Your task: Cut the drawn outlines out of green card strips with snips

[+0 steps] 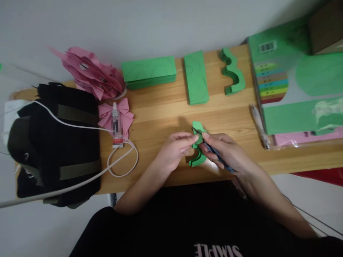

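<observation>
Near the table's front edge, my left hand (178, 146) pinches a small green piece (199, 138) between thumb and fingertips. My right hand (225, 148) is closed around slim dark tweezers (218, 156), their thin tip reaching past the green piece toward the left fingers. Both hands meet over a wavy green paper cutout (198, 160), which shows above and below the fingers; its middle is hidden. Farther back on the right stands another wavy stack of green cutouts (235, 76).
Two stacks of green paper rectangles (148, 67) with drawn curves lie along the wall. Pink folded paper (93, 75), a glue tube (117, 125), a looped white cable (138, 157) and a black bag (72, 142) sit left. A pen (259, 125) lies beside a green paper pack (292, 117).
</observation>
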The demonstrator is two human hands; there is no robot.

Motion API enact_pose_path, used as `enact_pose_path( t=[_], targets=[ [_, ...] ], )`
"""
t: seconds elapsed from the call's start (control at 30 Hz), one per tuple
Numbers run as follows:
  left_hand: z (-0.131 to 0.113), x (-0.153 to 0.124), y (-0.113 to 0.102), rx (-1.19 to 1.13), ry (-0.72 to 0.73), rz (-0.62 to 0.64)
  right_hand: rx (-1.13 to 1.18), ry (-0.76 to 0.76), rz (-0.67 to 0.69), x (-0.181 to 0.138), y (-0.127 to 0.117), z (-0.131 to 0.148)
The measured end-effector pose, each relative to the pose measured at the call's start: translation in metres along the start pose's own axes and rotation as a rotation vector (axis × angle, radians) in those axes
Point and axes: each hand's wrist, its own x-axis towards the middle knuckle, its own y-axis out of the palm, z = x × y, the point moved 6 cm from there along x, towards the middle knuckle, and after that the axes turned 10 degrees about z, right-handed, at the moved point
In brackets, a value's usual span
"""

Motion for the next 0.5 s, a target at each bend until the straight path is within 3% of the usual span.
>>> enact_pose_path(
  t=[0.5],
  targets=[
    [-0.0029,-0.0087,0.0006,0.054,0.019,-0.003,0.023,-0.001,-0.069,-0.0081,-0.0059,-0.0083]
  ],
)
